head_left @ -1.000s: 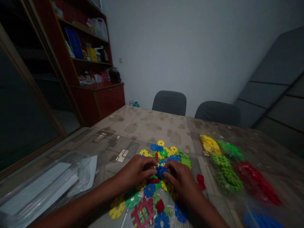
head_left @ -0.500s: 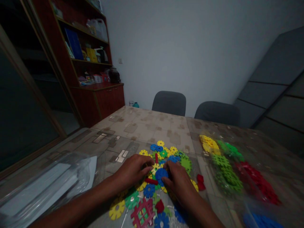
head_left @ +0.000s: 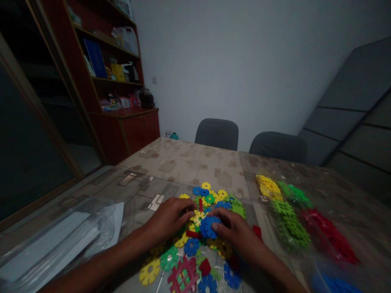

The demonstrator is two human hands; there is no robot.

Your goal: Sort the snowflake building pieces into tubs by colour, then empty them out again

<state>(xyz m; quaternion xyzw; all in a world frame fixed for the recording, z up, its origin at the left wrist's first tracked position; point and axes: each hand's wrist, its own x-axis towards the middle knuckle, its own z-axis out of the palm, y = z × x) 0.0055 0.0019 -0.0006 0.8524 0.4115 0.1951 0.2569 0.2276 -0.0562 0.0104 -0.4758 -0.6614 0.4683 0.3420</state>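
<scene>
My right hand (head_left: 230, 228) pinches a blue notched plastic disc (head_left: 209, 227) between thumb and fingers, over the middle of a spread of toy pieces. Left of it, my left hand (head_left: 174, 215) has its fingers curled, the tips at the edge of a yellow notched disc (head_left: 198, 218); what lies inside them is hidden. Below the hands lie a blue disc (head_left: 191, 247), a green disc (head_left: 169, 257) and a dark red window-shaped piece (head_left: 183, 275). A short red stick (head_left: 193, 234) lies between the hands.
Clear bags of yellow pieces (head_left: 269, 187), green pieces (head_left: 291, 224) and red pieces (head_left: 331, 236) lie to the right, blue pieces (head_left: 336, 283) nearer. A clear plastic wrapper (head_left: 61, 240) covers the left of the patterned table (head_left: 183, 162). Grey chairs (head_left: 216, 133) stand behind.
My right hand has moved slightly right and toward me with the blue disc, which has tilted and shows more of its face. My left hand is nearly still.
</scene>
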